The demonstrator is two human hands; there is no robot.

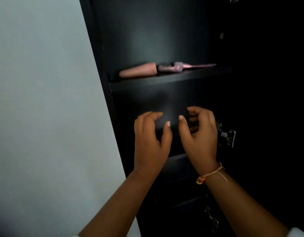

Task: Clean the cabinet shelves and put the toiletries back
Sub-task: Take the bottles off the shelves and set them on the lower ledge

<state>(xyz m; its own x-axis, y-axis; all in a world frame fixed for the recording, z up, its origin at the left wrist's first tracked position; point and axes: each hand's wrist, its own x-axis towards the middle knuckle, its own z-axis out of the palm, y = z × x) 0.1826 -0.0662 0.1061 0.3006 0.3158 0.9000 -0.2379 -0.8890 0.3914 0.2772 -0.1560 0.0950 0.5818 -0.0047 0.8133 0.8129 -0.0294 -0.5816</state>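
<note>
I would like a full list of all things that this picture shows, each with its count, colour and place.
cabinet: one, black, open, middle and right
shelf: one, black, upper part of the cabinet
tube: one, pink, lying on the shelf, left end
purple item: one, purple and pink, lying on the shelf beside the tube; kind unclear
hinges: two, silver, cabinet's right side, one lower down
wall: one, pale grey, left
bracelet: one, orange thread, right wrist
left hand: one, fingers curved, nothing visible in it, below the shelf
right hand: one, likewise, facing it

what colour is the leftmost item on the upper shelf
The leftmost item is peach-pink; head view.
</note>
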